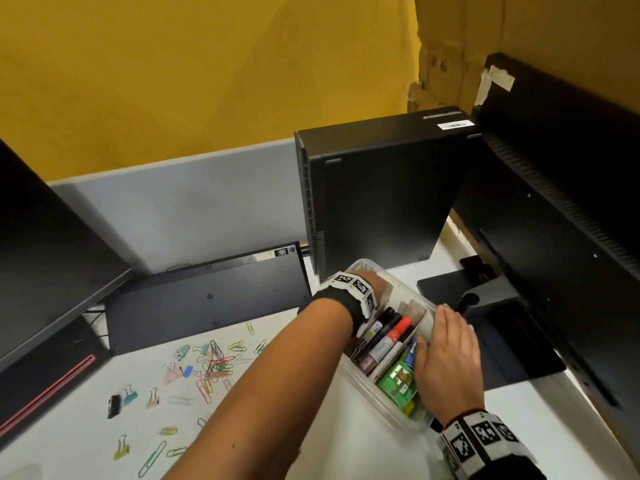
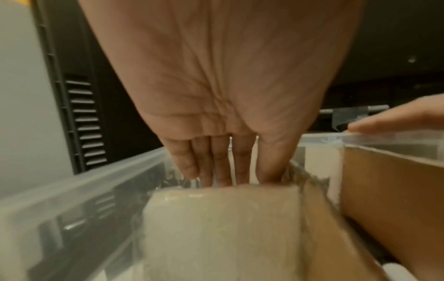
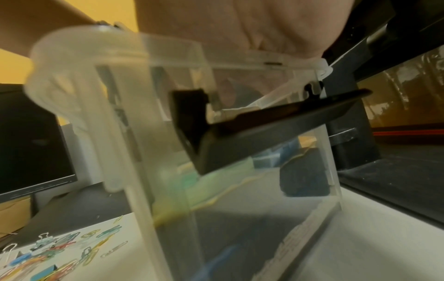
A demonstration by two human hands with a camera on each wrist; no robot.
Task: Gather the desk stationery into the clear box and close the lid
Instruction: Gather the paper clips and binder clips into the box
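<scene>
The clear box stands on the white desk, split by cardboard dividers. It holds several markers and green packets. My left hand reaches into the far compartment. Its straight fingers point down and touch a pale block inside the box. My right hand lies flat across the box's right side, its palm on the rim above the clear wall. Coloured paper clips and binder clips lie scattered on the desk to the left.
A black computer tower stands just behind the box. A monitor's stand base and the monitor's back crowd its right side. An upturned keyboard and another monitor are on the left.
</scene>
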